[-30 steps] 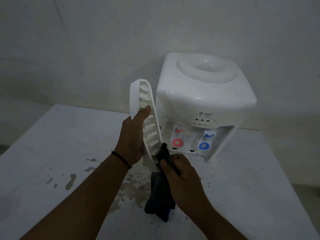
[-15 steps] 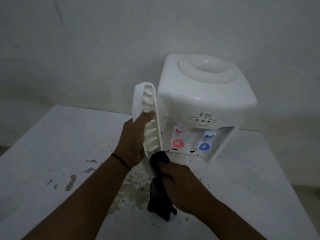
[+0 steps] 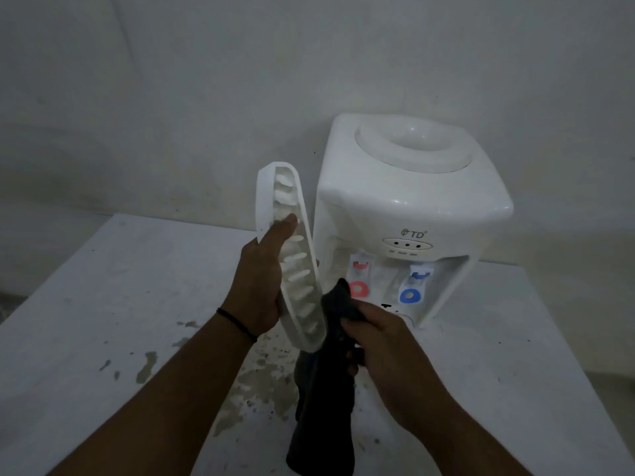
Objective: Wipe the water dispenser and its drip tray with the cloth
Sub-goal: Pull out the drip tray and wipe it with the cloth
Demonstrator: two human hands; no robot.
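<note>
A white tabletop water dispenser (image 3: 405, 201) stands at the back of the table, with a red tap (image 3: 359, 288) and a blue tap (image 3: 409, 295) in its front recess. My left hand (image 3: 263, 280) holds the white slotted drip tray (image 3: 271, 190) upright in the air, left of the dispenser, its slotted face turned to the right. My right hand (image 3: 381, 352) grips a dark cloth (image 3: 324, 407). The cloth's bunched top touches the tray's lower right edge, and the rest hangs down toward the table.
The white table (image 3: 86, 304) has wet, dirty patches (image 3: 261, 383) below the tray and small stains at the left. A plain grey wall (image 3: 206, 80) stands close behind the table. The table's right edge runs past the dispenser.
The right hand with the cloth dipped toward the tray's bottom end, then came back up along its lower right edge. The left hand keeps the tray upright, nearly unmoved.
</note>
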